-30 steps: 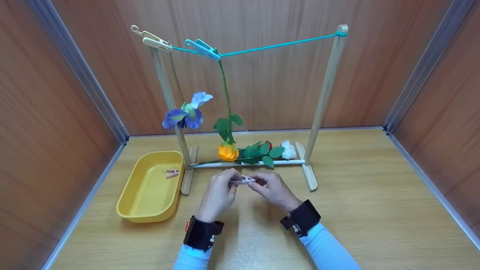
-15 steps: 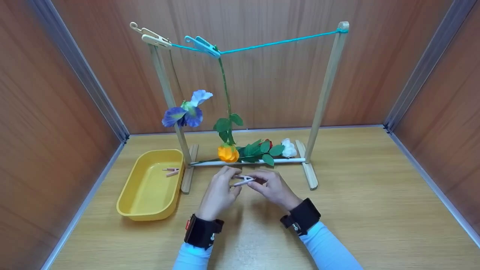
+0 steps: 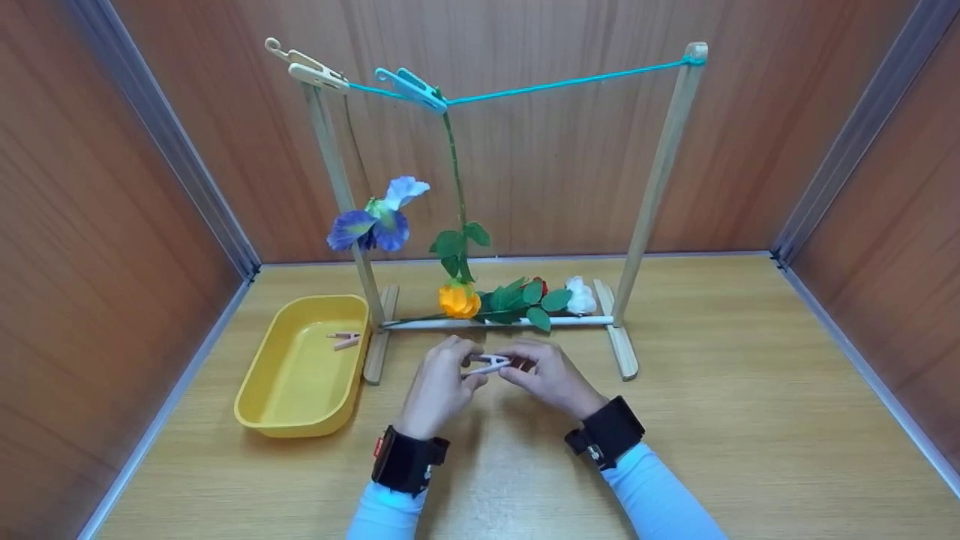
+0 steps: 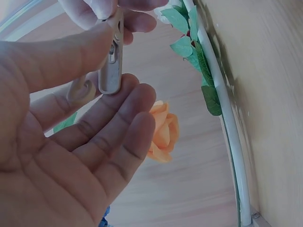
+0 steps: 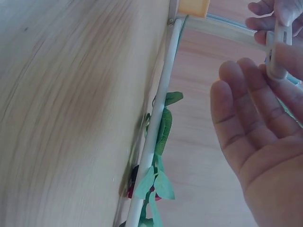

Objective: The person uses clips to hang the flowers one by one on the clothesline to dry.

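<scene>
A pale pink clothespin (image 3: 491,363) is held between both hands, low in front of the rack. The left hand (image 3: 441,386) pinches its handle end; in the left wrist view the thumb of the left hand (image 4: 71,123) lies along the clothespin (image 4: 111,71), which has a hooked arm. At the other end, the right hand (image 3: 553,377) grips it between thumb and fingers. In the right wrist view the clothespin (image 5: 278,56) sits by the thumb of the right hand (image 5: 265,123), with the other fingers extended.
A blue clothespin (image 3: 412,90) on the cord (image 3: 570,82) holds an orange rose (image 3: 459,301) upside down. A cream clothespin (image 3: 318,76) and blue flower (image 3: 373,221) are at the left post. Red and white flowers (image 3: 580,295) lie by the bar. A yellow tray (image 3: 251,390) contains a pink clothespin (image 3: 346,343).
The clothespin between the hands has turned, so its two arms now show spread apart. Both hands stay in nearly the same place; the head view has shifted slightly.
</scene>
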`<state>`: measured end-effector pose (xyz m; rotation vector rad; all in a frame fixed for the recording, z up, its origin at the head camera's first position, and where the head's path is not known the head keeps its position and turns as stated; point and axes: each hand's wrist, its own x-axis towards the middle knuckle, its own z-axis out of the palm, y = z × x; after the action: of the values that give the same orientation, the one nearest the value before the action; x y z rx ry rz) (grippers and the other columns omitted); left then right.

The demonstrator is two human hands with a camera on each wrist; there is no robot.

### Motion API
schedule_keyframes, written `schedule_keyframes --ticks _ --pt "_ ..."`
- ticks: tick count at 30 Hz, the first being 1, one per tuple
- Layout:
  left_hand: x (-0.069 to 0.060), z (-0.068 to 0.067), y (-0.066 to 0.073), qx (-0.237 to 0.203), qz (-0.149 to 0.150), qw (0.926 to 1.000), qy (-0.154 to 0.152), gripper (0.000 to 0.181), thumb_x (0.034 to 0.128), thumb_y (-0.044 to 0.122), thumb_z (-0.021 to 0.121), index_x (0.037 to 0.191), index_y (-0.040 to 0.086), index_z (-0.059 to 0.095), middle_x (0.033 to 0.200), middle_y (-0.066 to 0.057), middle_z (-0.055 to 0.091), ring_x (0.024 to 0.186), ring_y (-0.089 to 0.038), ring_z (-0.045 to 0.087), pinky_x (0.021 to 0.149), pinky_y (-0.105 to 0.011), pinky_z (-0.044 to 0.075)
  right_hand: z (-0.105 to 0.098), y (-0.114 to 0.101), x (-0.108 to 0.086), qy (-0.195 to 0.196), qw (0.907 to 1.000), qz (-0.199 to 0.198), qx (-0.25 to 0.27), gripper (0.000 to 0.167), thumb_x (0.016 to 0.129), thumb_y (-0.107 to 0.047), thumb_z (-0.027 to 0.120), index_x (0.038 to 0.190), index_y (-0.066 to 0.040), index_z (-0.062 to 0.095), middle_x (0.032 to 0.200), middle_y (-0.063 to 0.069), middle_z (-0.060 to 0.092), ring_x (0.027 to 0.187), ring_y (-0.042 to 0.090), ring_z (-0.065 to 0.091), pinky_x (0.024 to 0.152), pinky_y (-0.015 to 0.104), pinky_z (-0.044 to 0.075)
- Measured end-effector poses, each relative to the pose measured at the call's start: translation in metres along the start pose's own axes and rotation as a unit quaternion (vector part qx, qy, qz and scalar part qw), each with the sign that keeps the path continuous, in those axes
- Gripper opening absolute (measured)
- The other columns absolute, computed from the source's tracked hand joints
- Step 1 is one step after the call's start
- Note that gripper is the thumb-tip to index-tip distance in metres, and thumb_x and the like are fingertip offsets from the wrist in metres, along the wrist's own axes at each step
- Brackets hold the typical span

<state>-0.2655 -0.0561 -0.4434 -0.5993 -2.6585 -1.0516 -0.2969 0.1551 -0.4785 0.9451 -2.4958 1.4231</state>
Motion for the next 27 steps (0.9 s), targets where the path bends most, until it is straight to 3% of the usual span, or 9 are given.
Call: schedule_keyframes --ticks 4,8,12,15,22,27 --pt "0.001 0.001 0.001 0.011 -0.008 0.9999 -0.006 0.026 0.0847 0.005 0.084 0.109 0.007 0.074 0.101 -0.008 0.068 0.089 -0.024 0.063 0.078 -0.037 0.054 -0.002 0.003 0.000 -0.002 0.9997 0.020 -0.014 0.025 0.095 -0.011 0.073 0.120 -0.009 0.075 0.110 0.004 0.073 0.090 0.016 0.066 0.078 0.029 0.055" --pt "0.001 0.002 0.003 0.011 -0.017 0.9996 -0.019 0.027 0.0852 0.006 0.084 0.110 0.007 0.074 0.103 -0.006 0.068 0.091 -0.025 0.064 0.080 -0.037 0.056 -0.005 0.009 0.001 0.015 0.9987 0.035 -0.035 0.025 0.094 -0.005 0.072 0.119 -0.005 0.075 0.114 0.009 0.072 0.096 0.023 0.068 0.085 0.043 0.058" --pt "0.000 0.005 0.005 0.019 -0.005 0.9994 -0.029 0.027 0.0846 0.005 0.084 0.110 0.004 0.074 0.103 -0.008 0.068 0.092 -0.027 0.066 0.080 -0.038 0.057 -0.009 0.018 0.006 0.023 0.9970 0.029 -0.068 0.024 0.095 -0.004 0.069 0.119 -0.001 0.073 0.119 0.013 0.070 0.106 0.031 0.067 0.090 0.052 0.057" --pt "0.000 0.007 0.005 0.022 0.009 0.9993 -0.030 0.027 0.0838 0.004 0.084 0.109 0.002 0.073 0.102 -0.011 0.068 0.091 -0.028 0.067 0.078 -0.039 0.057 -0.014 0.022 0.015 0.021 0.9936 0.022 -0.109 0.023 0.096 -0.005 0.069 0.118 -0.001 0.073 0.121 0.015 0.069 0.113 0.034 0.065 0.097 0.052 0.055" --pt "-0.001 0.009 0.006 0.016 0.009 0.9994 -0.029 0.027 0.0832 0.004 0.084 0.108 0.004 0.073 0.102 -0.010 0.068 0.091 -0.029 0.067 0.079 -0.039 0.057 -0.025 0.028 0.041 -0.006 0.9825 0.027 -0.184 0.026 0.097 -0.004 0.069 0.122 0.003 0.071 0.124 0.018 0.069 0.118 0.035 0.065 0.104 0.049 0.051" --pt "-0.001 0.010 0.005 0.021 0.010 0.9993 -0.028 0.028 0.0823 0.004 0.085 0.108 0.004 0.073 0.100 -0.009 0.067 0.090 -0.028 0.067 0.078 -0.038 0.057 -0.026 0.036 0.055 -0.020 0.9688 0.006 -0.247 0.028 0.096 -0.003 0.069 0.122 0.006 0.070 0.129 0.024 0.066 0.122 0.040 0.063 0.105 0.051 0.050"
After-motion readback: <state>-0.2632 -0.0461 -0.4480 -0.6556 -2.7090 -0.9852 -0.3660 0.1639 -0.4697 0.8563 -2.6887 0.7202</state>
